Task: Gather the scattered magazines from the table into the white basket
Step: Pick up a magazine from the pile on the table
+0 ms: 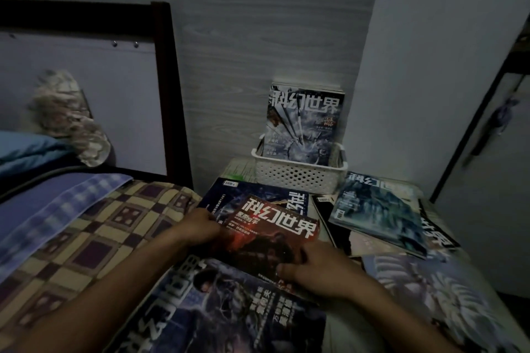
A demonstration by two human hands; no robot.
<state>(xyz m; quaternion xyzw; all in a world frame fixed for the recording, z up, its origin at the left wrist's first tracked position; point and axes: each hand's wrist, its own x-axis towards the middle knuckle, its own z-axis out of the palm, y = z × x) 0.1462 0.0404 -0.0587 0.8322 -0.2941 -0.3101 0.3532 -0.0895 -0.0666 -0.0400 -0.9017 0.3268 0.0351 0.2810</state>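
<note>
A red-covered magazine (272, 235) lies on top of other magazines in the middle of the table. My left hand (200, 228) grips its left edge and my right hand (318, 269) holds its lower right corner, thumb on the cover. Under it lie a dark blue magazine (229, 195) and a large blue one (229, 315) nearest me. A teal magazine (378, 209) tops a loose pile on the right. The white basket (298, 175) stands at the back of the table with magazines (304, 123) upright in it.
A bed with a checkered quilt (100, 223) and blue pillow (25, 149) borders the table on the left, behind a dark headboard frame (169, 80). A pale feathery-patterned magazine (430, 286) lies at the front right. A dark door frame (473, 123) stands on the right.
</note>
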